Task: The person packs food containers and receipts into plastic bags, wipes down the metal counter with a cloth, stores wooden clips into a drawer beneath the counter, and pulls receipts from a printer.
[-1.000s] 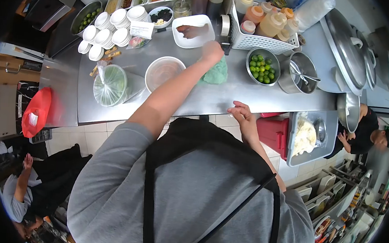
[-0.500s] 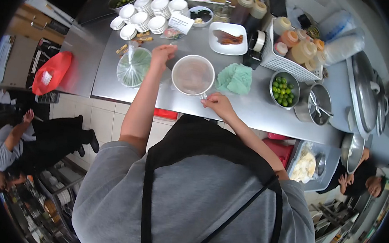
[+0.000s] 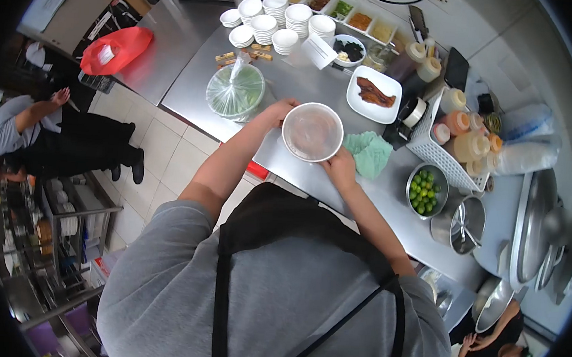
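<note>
A round white-rimmed tub (image 3: pixel 312 132) with a translucent, brownish inside is between my two hands. My left hand (image 3: pixel 281 111) grips its left side near the rim, the fingers partly hidden. At its lower right edge, my right hand (image 3: pixel 340 167) is closed on the rim. Just right of the tub lies a crumpled green cloth (image 3: pixel 368 154). Behind it stands a white square dish (image 3: pixel 358 109) with dark reddish-brown strips (image 3: pixel 375 92). A tied clear bag of greens (image 3: pixel 235 90) sits to the left.
Stacked small white bowls (image 3: pixel 264 27) and a row of condiment trays (image 3: pixel 359 21) line the back. On the right are a white bottle basket (image 3: pixel 439 154), a bowl of limes (image 3: pixel 424 192) and a steel pot (image 3: pixel 458 224). Two people are nearby, one left, one lower right.
My left hand has come from beside the bag to the tub's left side. My right hand stays on the tub's edge. The view has turned, and the counter now slants down to the right.
</note>
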